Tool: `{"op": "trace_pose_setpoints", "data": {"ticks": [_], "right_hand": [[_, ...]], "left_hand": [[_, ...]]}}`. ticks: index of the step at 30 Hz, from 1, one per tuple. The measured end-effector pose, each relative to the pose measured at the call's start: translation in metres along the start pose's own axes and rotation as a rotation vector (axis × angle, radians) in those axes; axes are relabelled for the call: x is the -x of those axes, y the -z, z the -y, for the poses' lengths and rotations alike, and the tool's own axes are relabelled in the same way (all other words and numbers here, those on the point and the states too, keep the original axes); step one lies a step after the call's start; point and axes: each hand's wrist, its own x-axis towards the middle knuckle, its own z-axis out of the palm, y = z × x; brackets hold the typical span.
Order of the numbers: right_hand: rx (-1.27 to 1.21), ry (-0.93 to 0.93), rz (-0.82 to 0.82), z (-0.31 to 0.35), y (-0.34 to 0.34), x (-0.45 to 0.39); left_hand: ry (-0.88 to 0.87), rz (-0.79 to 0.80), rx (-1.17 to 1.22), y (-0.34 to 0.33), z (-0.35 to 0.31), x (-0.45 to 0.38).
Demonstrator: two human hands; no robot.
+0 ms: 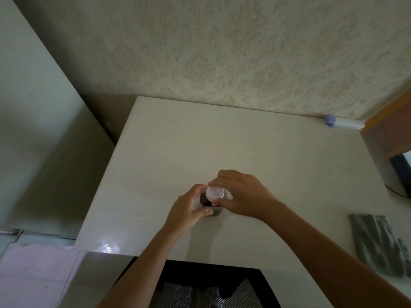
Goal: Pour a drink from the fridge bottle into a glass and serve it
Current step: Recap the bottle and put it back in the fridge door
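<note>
A pale, glossy table (169,156) is shown against a wall covered in embossed damask wallpaper (222,52). A grey patterned cloth (378,243) lies at the near right edge, and a small blue-capped white tube (343,123) at the far right. The bottle (210,204), filled with dark liquid and closed by a pale round cap (215,193), stands upright near the table's middle. Its body is grasped by the left hand (189,207); the cap is pinched by the right hand (242,194).
</note>
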Motion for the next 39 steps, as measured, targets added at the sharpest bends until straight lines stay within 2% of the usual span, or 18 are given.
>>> {"op": "trace_pose_setpoints", "data": {"ticks": [5,10,17,20,23,30,35,39], "right_hand": [[0.281,0.250,0.034,-0.002,-0.005,-0.008],[0.333,0.261,-0.031,-0.003,-0.023,-0.014],[0.252,-0.020,-0.063,0.020,-0.029,-0.012],[0.258,-0.264,0.001,0.026,-0.026,-0.018],[0.268,-0.403,-0.046,0.029,-0.027,-0.024],[0.212,-0.553,-0.073,0.024,-0.026,-0.032],[0.184,-0.616,-0.085,0.024,-0.025,-0.029],[0.078,-0.579,-0.094,0.027,-0.020,-0.024]], "left_hand": [[-0.006,0.117,0.052,0.009,-0.001,-0.004],[-0.025,0.107,0.038,0.005,0.003,-0.002],[-0.072,-0.052,-0.082,0.000,0.005,0.010],[-0.066,-0.205,-0.152,-0.008,0.000,0.015],[-0.028,-0.352,-0.210,-0.018,-0.008,0.018],[0.068,-0.476,-0.371,-0.023,-0.020,0.015],[0.063,-0.482,-0.392,-0.020,-0.026,0.015],[0.071,-0.437,-0.350,-0.010,-0.026,0.017]]}}
